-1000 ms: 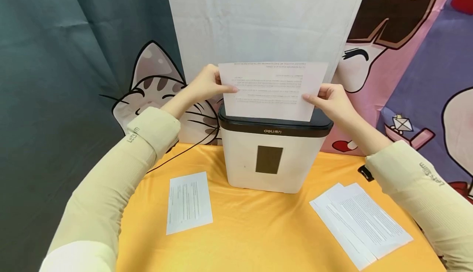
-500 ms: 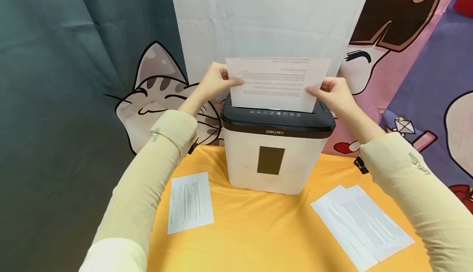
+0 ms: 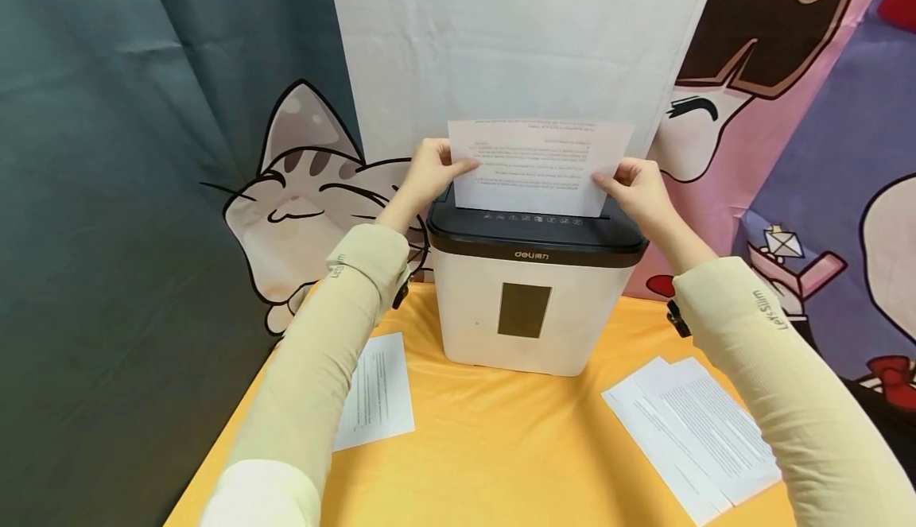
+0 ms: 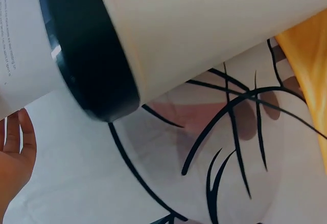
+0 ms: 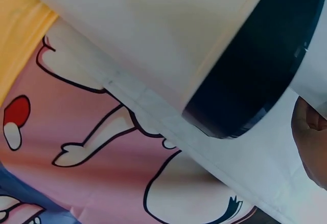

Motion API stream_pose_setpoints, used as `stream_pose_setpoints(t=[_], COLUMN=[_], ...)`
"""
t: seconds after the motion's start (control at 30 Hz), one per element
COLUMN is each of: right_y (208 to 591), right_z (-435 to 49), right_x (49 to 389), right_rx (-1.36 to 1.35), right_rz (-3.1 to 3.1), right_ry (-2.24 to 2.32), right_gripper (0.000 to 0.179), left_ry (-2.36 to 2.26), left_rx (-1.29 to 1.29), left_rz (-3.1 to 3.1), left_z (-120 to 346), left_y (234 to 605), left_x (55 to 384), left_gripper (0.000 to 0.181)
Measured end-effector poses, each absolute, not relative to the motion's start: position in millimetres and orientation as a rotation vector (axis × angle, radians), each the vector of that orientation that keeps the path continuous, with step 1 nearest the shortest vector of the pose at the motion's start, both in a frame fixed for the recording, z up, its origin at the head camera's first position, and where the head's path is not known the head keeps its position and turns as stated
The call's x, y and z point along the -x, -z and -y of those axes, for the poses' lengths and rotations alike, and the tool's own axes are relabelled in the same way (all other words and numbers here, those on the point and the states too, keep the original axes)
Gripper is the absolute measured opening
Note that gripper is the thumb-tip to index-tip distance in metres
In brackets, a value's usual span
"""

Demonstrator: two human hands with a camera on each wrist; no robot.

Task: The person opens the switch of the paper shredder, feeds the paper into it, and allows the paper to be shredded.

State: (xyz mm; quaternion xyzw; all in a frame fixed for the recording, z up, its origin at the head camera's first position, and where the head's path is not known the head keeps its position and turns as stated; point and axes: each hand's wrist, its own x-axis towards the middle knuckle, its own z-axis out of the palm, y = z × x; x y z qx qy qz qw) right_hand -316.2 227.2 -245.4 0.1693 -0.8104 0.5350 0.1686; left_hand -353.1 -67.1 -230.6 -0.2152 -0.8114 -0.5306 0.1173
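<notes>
A printed sheet of paper [image 3: 537,165] stands upright over the paper shredder [image 3: 529,304], its lower edge at the slot in the black top. My left hand [image 3: 432,171] pinches the sheet's left edge, thumb in front and fingers behind. On the opposite edge my right hand [image 3: 637,189] pinches it the same way. In the left wrist view the left hand [image 4: 16,155] shows beside the shredder's dark lid [image 4: 89,50]. The right wrist view catches part of the right hand [image 5: 311,142] at the paper's edge.
One printed sheet [image 3: 379,392] lies on the yellow cloth [image 3: 494,447] at left, partly behind the left sleeve. Overlapping sheets [image 3: 694,432] lie at right, partly covered by the right sleeve. Behind the shredder hangs a curtain with cartoon figures [image 3: 308,201].
The sheet first shifts back, baring the icons on the shredder's top, then drops slightly toward the slot. Both hands follow it, and the left forearm moves to the right.
</notes>
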Motion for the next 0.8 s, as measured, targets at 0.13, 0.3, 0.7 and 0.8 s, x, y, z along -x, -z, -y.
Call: stream_pose_setpoints(t=[0.13, 0.3, 0.7, 0.8], right_y=[248.8, 250.1, 257.7, 259.0], right_z=[-227.5, -228.9, -229.8, -229.3], right_x=[318.5, 317.8, 319.9, 319.2], right_rx=[-0.495, -0.506, -0.471, -0.451], right_rz=[2.291, 2.303, 2.315, 2.305], right_ry=[-1.53, -1.54, -1.527, -1.526], right_gripper=[0.031, 0.033, 0.033, 0.033], left_ry=[1.609, 1.623, 1.529, 1.517], left_rx=[0.625, 0.632, 0.608, 0.617], left_rz=[2.34, 2.341, 2.414, 2.418], left_z=[66.1, 65.0, 61.1, 59.6], left_y=[236.1, 239.3, 247.8, 248.5], left_x=[354.2, 354.4, 360.2, 359.5], left_gripper=[0.023, 0.023, 0.022, 0.022])
